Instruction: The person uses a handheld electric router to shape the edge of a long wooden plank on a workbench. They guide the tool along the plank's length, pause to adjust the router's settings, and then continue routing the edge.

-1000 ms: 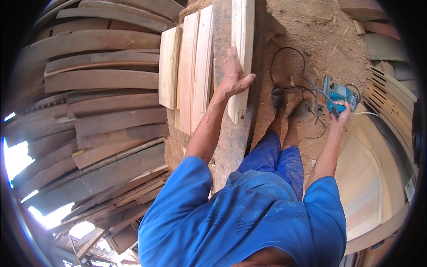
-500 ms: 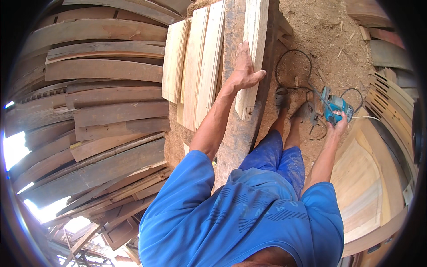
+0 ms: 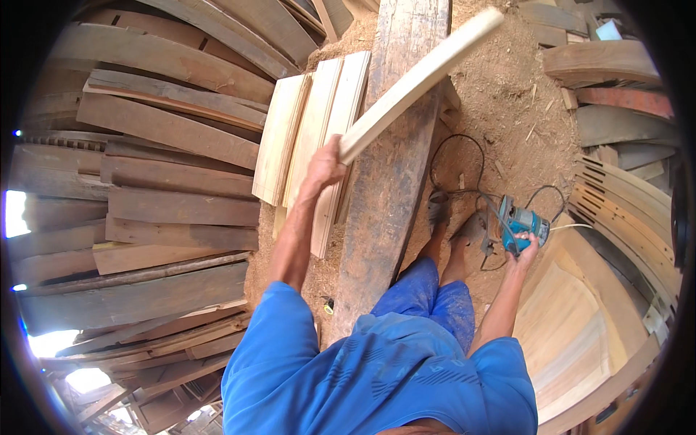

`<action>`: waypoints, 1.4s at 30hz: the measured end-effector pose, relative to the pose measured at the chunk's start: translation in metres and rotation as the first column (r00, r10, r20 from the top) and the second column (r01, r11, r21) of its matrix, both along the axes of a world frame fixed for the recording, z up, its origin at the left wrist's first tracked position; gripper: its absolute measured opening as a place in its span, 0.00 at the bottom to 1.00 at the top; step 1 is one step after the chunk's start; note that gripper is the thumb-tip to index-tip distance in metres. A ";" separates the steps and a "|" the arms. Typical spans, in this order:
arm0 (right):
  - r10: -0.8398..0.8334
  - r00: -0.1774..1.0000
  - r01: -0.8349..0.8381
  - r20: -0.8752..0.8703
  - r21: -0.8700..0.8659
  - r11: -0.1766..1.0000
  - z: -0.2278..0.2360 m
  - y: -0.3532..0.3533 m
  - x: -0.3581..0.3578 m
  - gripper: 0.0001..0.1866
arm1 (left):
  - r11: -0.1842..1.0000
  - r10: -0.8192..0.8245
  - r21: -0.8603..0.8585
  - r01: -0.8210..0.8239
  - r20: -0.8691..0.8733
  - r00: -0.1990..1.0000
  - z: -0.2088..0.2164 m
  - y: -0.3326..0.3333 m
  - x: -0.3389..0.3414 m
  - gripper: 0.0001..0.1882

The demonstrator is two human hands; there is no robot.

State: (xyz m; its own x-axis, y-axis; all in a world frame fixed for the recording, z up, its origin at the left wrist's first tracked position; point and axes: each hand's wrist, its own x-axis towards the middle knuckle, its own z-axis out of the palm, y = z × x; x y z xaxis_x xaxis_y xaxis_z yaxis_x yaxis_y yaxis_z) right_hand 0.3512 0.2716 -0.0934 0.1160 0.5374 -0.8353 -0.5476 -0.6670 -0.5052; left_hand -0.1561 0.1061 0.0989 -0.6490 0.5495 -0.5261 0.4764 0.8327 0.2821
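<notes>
My left hand (image 3: 326, 168) is closed round the near end of a pale wooden board (image 3: 420, 85), which slants up and to the right across the workbench beam (image 3: 384, 217). Just left of the beam, beside that hand, lie several pale grooved boards (image 3: 284, 138). Out to my right, my right hand (image 3: 523, 251) grips a teal power tool (image 3: 518, 223), held off the bench near my feet. It looks like an electric planer, with a dark cord (image 3: 482, 161) looping from it. The tool's underside is hidden.
Stacked dark planks (image 3: 181, 206) fill the left side. A curved pale wooden panel (image 3: 580, 312) stands at the lower right, with slotted wooden pieces (image 3: 616, 192) above it. Sawdust and shavings cover the ground (image 3: 507, 94). A small yellow-and-black object (image 3: 328, 304) lies left of the beam.
My left hand, which lay spread on the board atop the beam, now grips its near end; the board has lifted and swung, its far end to the right. My right hand still holds the power tool.
</notes>
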 end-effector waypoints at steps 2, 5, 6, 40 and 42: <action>0.000 1.000 0.001 -0.026 0.019 1.000 0.003 -0.004 0.009 0.09 | 0.966 -0.195 -0.223 0.130 -0.299 0.934 -0.006 0.000 -0.034 0.19; 0.014 1.000 -0.014 0.006 0.004 1.000 0.012 -0.005 0.013 0.08 | 0.969 -0.248 -0.173 0.178 -0.614 0.749 -0.025 -0.014 -0.067 0.18; 0.010 1.000 -0.010 0.019 0.001 1.000 0.015 -0.007 0.015 0.08 | 0.989 -0.149 -0.101 0.112 -0.754 0.639 -0.039 -0.014 -0.077 0.20; 0.161 0.987 -0.160 -0.019 0.006 0.987 0.028 -0.035 -0.013 0.06 | 0.999 0.038 -0.023 -0.042 -0.185 0.982 -0.007 -0.018 0.079 0.56; 0.168 0.986 -0.167 -0.020 0.041 0.985 0.022 -0.034 -0.008 0.05 | 0.998 0.036 0.065 -0.027 -0.148 0.988 -0.005 -0.018 0.098 0.41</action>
